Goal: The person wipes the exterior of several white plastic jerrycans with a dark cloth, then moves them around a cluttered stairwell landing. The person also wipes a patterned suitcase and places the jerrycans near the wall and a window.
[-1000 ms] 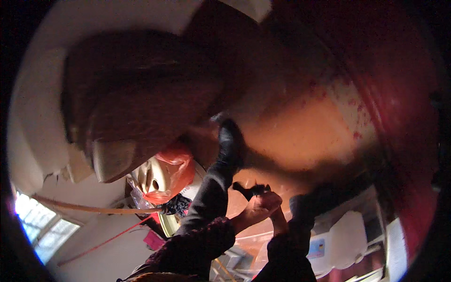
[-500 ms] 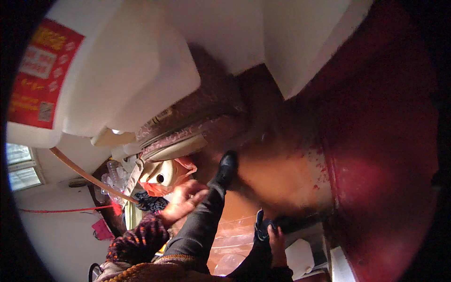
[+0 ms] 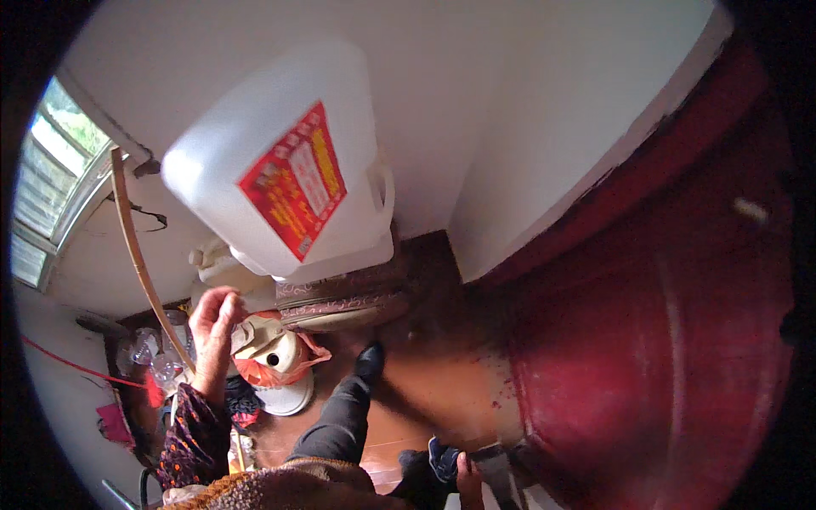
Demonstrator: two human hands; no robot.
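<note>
My left hand, fingers loosely curled with nothing visible in them, is raised below a large white plastic jug with a red label, near a long wooden stick. A patterned case lies under the jugs. Beside my left hand are a cream plastic item in an orange bag and dark cloth. My right hand is low at the bottom, closed on a small dark object, too unclear to name.
A window is at the left, with clear plastic bottles and a red cord below it. A white wall step stands at back right, beside a wide dark-red surface. My leg stretches over the orange-brown floor.
My view has lifted toward the jugs and window. My left hand has left my right hand and moved up and left. My right hand stays low with the dark object.
</note>
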